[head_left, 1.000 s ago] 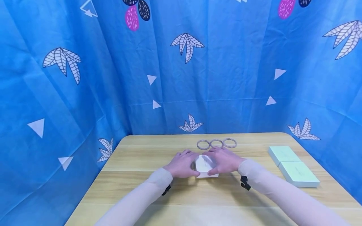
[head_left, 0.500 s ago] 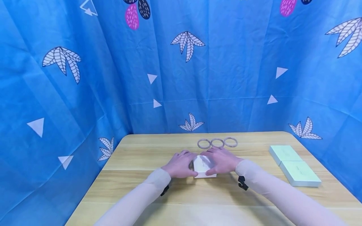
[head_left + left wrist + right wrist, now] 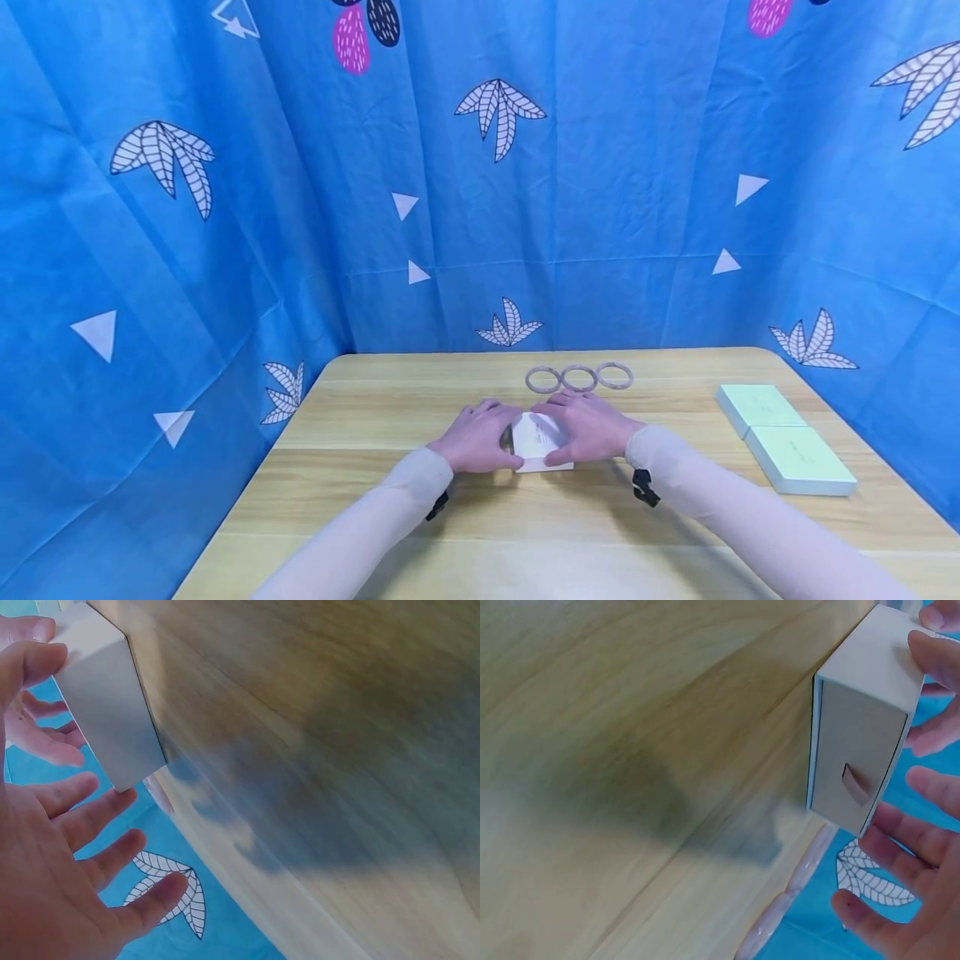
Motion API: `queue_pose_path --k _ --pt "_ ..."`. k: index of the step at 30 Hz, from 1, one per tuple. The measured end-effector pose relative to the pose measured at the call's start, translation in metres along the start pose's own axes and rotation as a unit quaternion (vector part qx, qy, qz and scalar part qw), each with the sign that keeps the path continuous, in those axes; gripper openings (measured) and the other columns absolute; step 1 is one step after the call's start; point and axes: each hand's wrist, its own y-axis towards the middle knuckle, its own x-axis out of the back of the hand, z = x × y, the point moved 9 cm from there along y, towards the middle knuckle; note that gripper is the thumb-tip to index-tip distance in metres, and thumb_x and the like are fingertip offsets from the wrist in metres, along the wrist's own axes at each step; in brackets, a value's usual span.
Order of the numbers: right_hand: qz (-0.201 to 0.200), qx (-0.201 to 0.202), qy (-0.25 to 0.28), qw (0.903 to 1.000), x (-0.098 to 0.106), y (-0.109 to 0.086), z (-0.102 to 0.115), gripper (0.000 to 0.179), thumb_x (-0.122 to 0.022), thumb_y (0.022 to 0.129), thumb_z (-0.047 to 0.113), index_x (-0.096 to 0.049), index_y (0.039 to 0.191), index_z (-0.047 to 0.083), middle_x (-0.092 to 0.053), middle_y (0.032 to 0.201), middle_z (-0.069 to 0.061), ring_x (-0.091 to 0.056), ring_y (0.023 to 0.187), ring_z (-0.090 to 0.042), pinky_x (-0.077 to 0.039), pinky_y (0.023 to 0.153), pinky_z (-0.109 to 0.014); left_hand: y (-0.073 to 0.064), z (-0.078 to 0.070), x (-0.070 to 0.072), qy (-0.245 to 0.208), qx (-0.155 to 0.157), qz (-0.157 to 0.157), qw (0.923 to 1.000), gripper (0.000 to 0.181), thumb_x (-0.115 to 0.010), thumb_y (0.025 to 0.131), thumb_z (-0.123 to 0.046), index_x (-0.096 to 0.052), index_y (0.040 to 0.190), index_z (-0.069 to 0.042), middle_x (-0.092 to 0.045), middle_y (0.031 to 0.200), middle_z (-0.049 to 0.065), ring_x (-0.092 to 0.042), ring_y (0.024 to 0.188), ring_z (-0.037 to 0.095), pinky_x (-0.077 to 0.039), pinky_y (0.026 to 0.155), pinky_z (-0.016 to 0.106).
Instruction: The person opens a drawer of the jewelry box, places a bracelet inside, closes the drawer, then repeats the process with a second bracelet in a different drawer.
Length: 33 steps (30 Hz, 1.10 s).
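A small white box (image 3: 537, 439) lies on the wooden table between both hands. My left hand (image 3: 478, 438) grips its left part, thumb at the near edge and a fingertip at the far corner in the left wrist view. My right hand (image 3: 597, 427) holds the right part the same way, with its other fingers spread apart. The right wrist view shows the box's end (image 3: 849, 742), a recessed panel like a drawer front with a small pull tab (image 3: 856, 785). Faint print marks the top, partly hidden by the right hand.
Three mauve rings lie in a row behind the box; the leftmost ring (image 3: 543, 392) touches the middle one. Two pale green boxes, a farther box (image 3: 759, 406) and a nearer box (image 3: 799, 455), adjoin at the table's right. A blue patterned curtain (image 3: 630, 208) encloses the table's back and sides.
Both hands and the white box have shifted very slightly left in the head view, which has itself tilted a little. The grip on the box looks the same.
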Motion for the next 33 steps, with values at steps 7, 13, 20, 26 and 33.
queue_pose_path --k 7,13,20,26,33 --pt "0.014 -0.012 0.011 0.9998 0.003 -0.009 -0.009 0.087 -0.08 0.073 0.059 -0.053 0.146 0.022 -0.056 0.146 -0.004 -0.052 0.134 -0.032 -0.044 0.106 -0.056 0.0 0.0 0.0 0.005 0.006 0.005 1.0 0.085 -0.071 0.08 -0.062 -0.046 0.152 -0.024 -0.049 0.154 -0.007 -0.034 0.148 0.024 -0.026 0.119 0.061" --pt "0.016 -0.018 0.027 0.9993 0.005 -0.014 -0.012 0.085 -0.08 0.074 0.056 -0.052 0.147 0.022 -0.053 0.15 -0.006 -0.045 0.14 -0.034 -0.036 0.111 -0.063 -0.001 0.002 0.0 0.008 0.007 0.007 0.9999 0.086 -0.072 0.079 -0.061 -0.046 0.152 -0.024 -0.048 0.155 -0.007 -0.033 0.148 0.025 -0.027 0.118 0.06" --pt "0.015 -0.018 0.016 0.9996 0.001 -0.008 -0.011 0.087 -0.078 0.075 0.06 -0.051 0.149 0.023 -0.052 0.151 -0.005 -0.045 0.141 -0.034 -0.037 0.111 -0.063 -0.002 0.009 0.001 -0.005 0.01 0.011 0.9999 0.084 -0.072 0.08 -0.058 -0.046 0.152 -0.023 -0.048 0.154 -0.005 -0.033 0.148 0.026 -0.026 0.119 0.06" --pt "0.007 -0.015 0.02 0.9997 0.002 -0.001 -0.008 0.086 -0.079 0.074 0.059 -0.052 0.147 0.023 -0.053 0.15 -0.002 -0.047 0.14 -0.031 -0.04 0.111 -0.058 -0.003 0.015 0.005 -0.016 0.014 0.01 0.9997 0.084 -0.074 0.079 -0.056 -0.048 0.151 -0.022 -0.051 0.152 -0.004 -0.034 0.147 0.026 -0.028 0.117 0.06" --pt "0.009 -0.021 0.028 0.9993 0.0 0.005 -0.005 0.086 -0.08 0.074 0.058 -0.052 0.148 0.024 -0.052 0.15 -0.001 -0.047 0.139 -0.031 -0.039 0.111 -0.058 -0.004 0.023 0.006 -0.032 0.021 0.013 0.9992 0.084 -0.075 0.078 -0.054 -0.048 0.151 -0.022 -0.052 0.15 -0.004 -0.035 0.145 0.025 -0.027 0.118 0.061"
